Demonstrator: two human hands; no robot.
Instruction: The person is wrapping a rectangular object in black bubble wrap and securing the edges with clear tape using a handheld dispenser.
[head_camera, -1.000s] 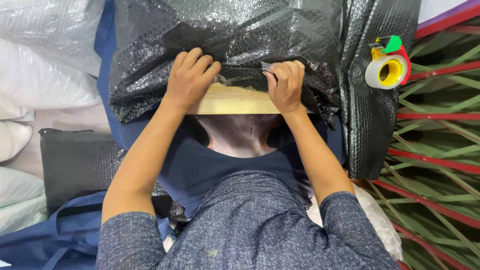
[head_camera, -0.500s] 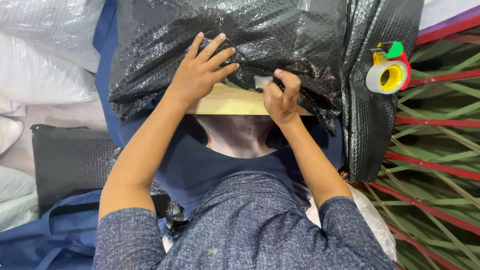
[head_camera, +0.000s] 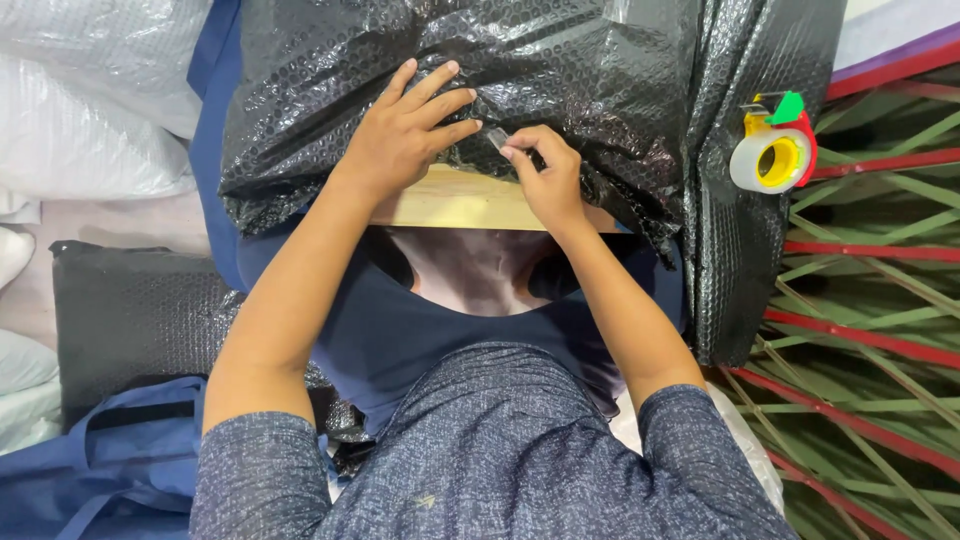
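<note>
A person looks down at a big bundle wrapped in black bubble wrap (head_camera: 520, 70). The wrap is shiny and bumpy, and it covers almost the whole top of the view. A bit of a pale wooden board (head_camera: 455, 200) peeks out under the wrap's lower edge, right between the two hands. The left hand (head_camera: 395, 140) lies flat on the wrap with its fingers spread wide open. It presses down on the wrap and grips nothing. The right hand (head_camera: 545, 175) is just beside it, almost touching the left fingertips. Its thumb and first finger are pinched together on a small piece of clear tape (head_camera: 497, 138), and the other fingers are curled in. The tape piece sits right at the folded edge of the wrap, above the board. A tape dispenser (head_camera: 772, 150) with a white roll, a yellow middle, a red frame and a green tip rests on the wrap off to the right, well apart from both hands. On the left side there are white bags (head_camera: 90, 110) and another flat pack in black wrap (head_camera: 140, 310). Blue cloth (head_camera: 120, 470) lies near the bottom left. On the right side there are green and red straps (head_camera: 880, 330) that cross each other.
</note>
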